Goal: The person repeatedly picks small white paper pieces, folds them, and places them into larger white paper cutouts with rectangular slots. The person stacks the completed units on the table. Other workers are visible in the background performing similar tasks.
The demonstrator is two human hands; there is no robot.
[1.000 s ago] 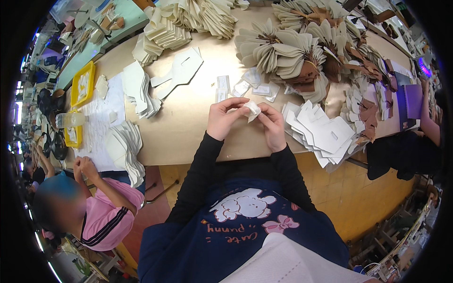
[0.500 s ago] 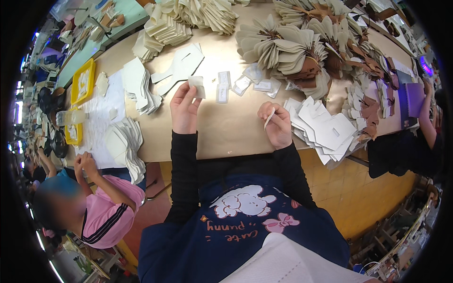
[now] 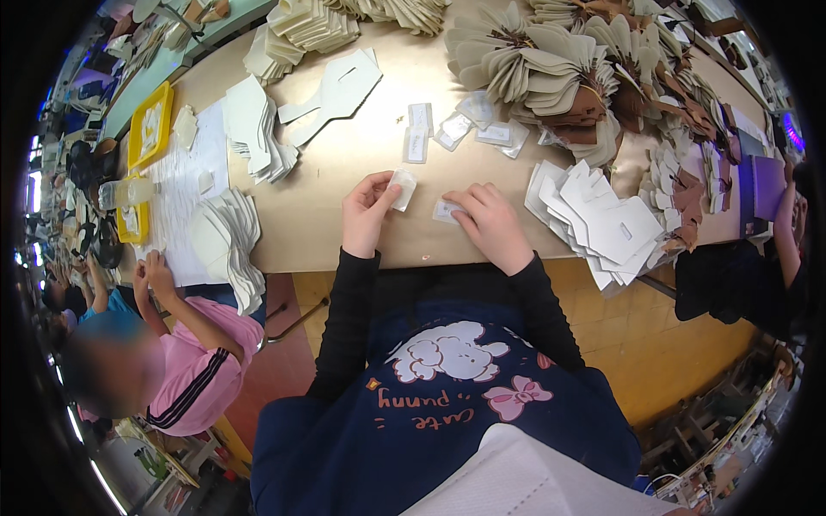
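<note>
My left hand [image 3: 366, 210] pinches a small whitish rectangular label [image 3: 402, 191] between thumb and fingers, just over the table. To its right, my right hand [image 3: 494, 222] has its thumb and fingertips closed on a second small label [image 3: 446, 211], low at the table surface; whether that label rests on the table I cannot tell. Beyond both hands lie several similar pale labels [image 3: 416, 144] with light borders, some overlapping. White cut pieces with a slot [image 3: 344, 86] lie farther off to the left.
A pile of white slotted pieces [image 3: 602, 219] sits right of my right hand. Beige and brown leaf-shaped bundles [image 3: 551, 69] crowd the far right. Stacked white pieces [image 3: 225, 245], yellow trays [image 3: 151, 129] and a person in a pink shirt [image 3: 202, 365] are at the left.
Both hands have come closer together and nearer the table's front edge. My right hand has turned palm down and lowered its label toward the table. The view has shifted slightly.
</note>
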